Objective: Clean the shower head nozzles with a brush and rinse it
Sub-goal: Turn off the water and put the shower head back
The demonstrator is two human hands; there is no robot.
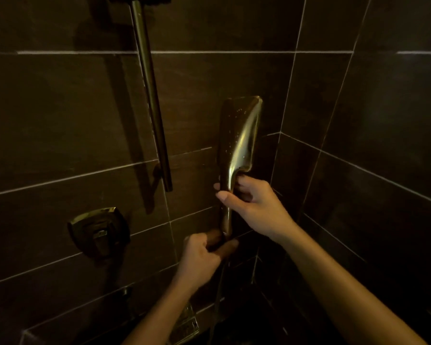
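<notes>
room: dim shower corner, dark tile wall [60, 108], rail [151, 95] far left, valve [98, 232] left, drain [188, 324] near | shower head [239, 135] upright at centre, right hand [254, 202] fingers wrapped round its handle, left hand [202, 255] curled round its base | nozzle face hidden; hose [218, 295] barely visible

Shower head [239, 135], held in my right hand [251, 202]: polished metal, gold-toned, mirror-glossy and smooth, with water beads on its back.
Bar [149, 95], at 10 o'clock from the shower head: metal, smooth, duller satin sheen.
Tap plate [98, 230], at 8 o'clock: glossy metal with bright highlights along its edges.
Wall tiles [60, 115]: dark, matt, faint streaky grain, little glare. Grout lines are pale and dull.
Drain grate [188, 324], at 6 o'clock: metal, patterned face, dim shine.
Hose [218, 295], below my left hand [202, 255]: too dark to tell the material.
</notes>
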